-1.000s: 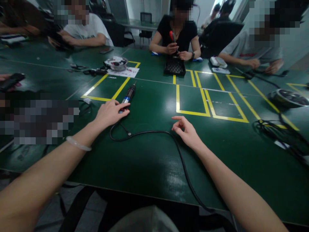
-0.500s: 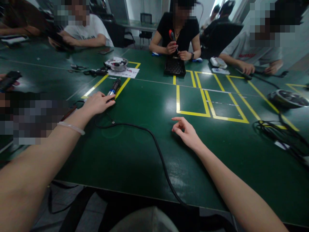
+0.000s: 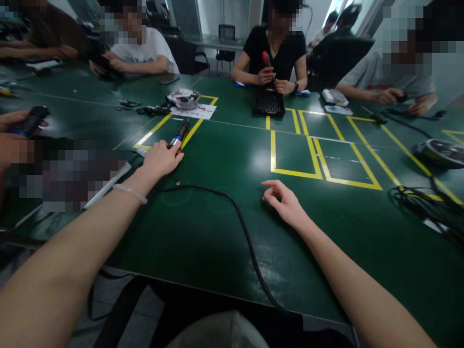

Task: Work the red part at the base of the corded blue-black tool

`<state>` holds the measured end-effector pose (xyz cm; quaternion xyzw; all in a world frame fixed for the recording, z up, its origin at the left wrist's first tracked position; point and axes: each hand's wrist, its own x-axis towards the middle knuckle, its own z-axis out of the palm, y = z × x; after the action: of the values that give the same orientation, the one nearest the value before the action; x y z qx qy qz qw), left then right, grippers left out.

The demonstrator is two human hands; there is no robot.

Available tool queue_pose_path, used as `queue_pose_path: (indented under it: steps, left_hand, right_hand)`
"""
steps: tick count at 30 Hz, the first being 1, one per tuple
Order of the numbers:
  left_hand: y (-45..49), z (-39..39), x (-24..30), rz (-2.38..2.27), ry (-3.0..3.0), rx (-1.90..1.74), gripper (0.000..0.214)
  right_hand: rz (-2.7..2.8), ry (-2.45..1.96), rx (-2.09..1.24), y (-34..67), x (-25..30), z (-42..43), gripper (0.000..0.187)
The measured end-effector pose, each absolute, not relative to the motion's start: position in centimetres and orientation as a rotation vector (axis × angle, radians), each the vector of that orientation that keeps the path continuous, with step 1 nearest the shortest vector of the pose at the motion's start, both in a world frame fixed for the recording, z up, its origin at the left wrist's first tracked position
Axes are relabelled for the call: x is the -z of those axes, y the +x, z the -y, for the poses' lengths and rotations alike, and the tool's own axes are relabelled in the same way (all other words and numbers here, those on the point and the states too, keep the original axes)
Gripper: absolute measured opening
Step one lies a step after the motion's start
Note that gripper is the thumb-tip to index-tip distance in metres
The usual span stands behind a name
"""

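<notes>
My left hand (image 3: 162, 158) reaches across the green table and is closed around the near end of a black cylindrical tool (image 3: 183, 129). The tool has a blue band and a bit of orange, and looks like an electric screwdriver. Its far end points away from me inside a yellow-taped outline; the part under my palm is hidden. A black cable (image 3: 237, 208) comes out near my left wrist and curves over the table's front edge. My right hand (image 3: 284, 199) hovers at or rests on the table, loosely curled with the index finger extended, holding nothing.
Beyond the tool stand a clear bowl of small parts (image 3: 188, 102) and a printed sheet (image 3: 205, 112). A black tray (image 3: 268, 115) lies before a co-worker. To the right are a coiled cable (image 3: 416, 203) and a round metal object (image 3: 440, 151). Another person's hand (image 3: 18, 121) is at left.
My left hand has slid slightly forward and right onto the tool. The whole view has shifted a little; my right hand keeps nearly the same pose.
</notes>
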<state>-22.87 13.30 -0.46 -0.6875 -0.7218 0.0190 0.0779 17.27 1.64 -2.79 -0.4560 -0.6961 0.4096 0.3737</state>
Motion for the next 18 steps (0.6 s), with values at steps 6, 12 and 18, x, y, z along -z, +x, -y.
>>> queue_pose_path:
  steps: [6, 12, 18]
  left_hand:
    - [-22.6, -13.1, 0.5, 2.171, -2.04, -0.089, 0.063]
    - [-19.9, -10.5, 0.1, 2.105, -2.035, -0.077, 0.059]
    - [-15.7, -7.4, -0.1, 2.035, -2.137, -0.036, 0.058]
  right_hand:
    - [1.799, -1.185, -1.047, 17.2, 2.7, -1.6, 0.03]
    - [1.813, -1.186, -1.044, 17.3, 2.9, -1.7, 0.03]
    - [1.824, -1.18, -0.995, 17.2, 2.6, -1.6, 0.028]
